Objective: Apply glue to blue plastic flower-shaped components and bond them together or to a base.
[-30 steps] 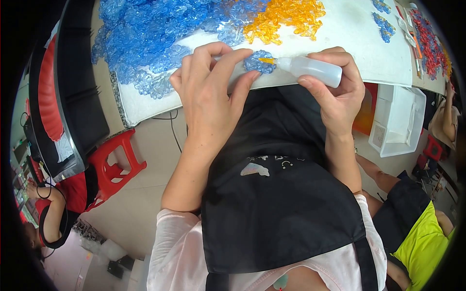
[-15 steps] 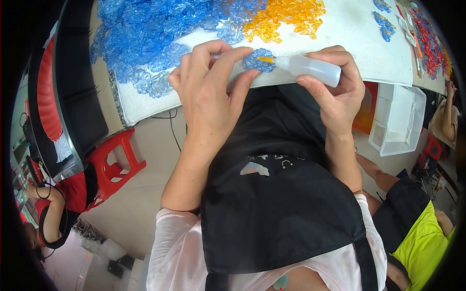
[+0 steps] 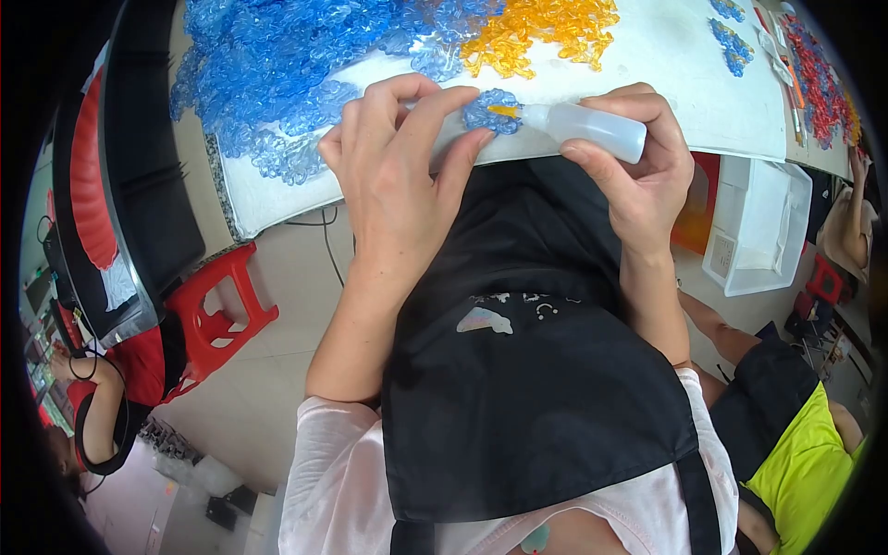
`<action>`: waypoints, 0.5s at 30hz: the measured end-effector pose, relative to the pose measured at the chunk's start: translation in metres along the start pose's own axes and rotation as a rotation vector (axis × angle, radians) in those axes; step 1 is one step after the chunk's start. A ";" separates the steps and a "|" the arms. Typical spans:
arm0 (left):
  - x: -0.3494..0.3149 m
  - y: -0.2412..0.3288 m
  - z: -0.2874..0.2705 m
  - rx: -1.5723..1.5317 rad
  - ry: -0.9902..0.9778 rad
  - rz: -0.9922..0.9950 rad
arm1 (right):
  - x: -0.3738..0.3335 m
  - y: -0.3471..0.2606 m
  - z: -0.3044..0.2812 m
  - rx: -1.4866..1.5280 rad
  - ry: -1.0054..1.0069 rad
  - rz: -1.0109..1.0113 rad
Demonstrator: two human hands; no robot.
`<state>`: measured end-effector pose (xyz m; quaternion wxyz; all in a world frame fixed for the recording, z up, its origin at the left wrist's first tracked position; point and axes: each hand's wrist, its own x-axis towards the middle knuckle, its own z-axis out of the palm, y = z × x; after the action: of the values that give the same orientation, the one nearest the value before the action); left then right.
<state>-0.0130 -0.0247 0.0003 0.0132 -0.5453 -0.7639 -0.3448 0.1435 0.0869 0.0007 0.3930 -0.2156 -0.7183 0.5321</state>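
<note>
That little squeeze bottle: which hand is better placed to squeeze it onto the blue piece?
Right. The right hand already wraps the squeeze bottle, its orange tip touching the blue piece. The left hand is busy pinching that piece.

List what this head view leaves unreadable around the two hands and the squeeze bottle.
- Head view: the left hand covers most of the small blue piece; its shape and how it is gripped stay hidden.
- The right hand wraps the translucent squeeze bottle; its fill level cannot be judged.
- Whether the orange nozzle touches the blue piece is too small to tell.
- The blue pile and orange pile are cut off by the top edge.
</note>
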 end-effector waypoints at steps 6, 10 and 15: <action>0.003 0.003 -0.001 -0.009 -0.001 0.021 | -0.001 0.000 -0.013 0.116 0.068 -0.022; 0.015 0.003 0.003 -0.038 0.051 0.065 | -0.008 0.001 -0.033 0.252 0.161 0.053; 0.062 0.021 0.016 0.105 -0.056 0.433 | -0.014 -0.003 -0.046 0.229 0.250 0.121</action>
<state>-0.0144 0.0388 0.0234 0.0941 -0.7045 -0.6461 -0.2782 0.1887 0.1027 0.0042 0.4686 -0.2767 -0.5841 0.6022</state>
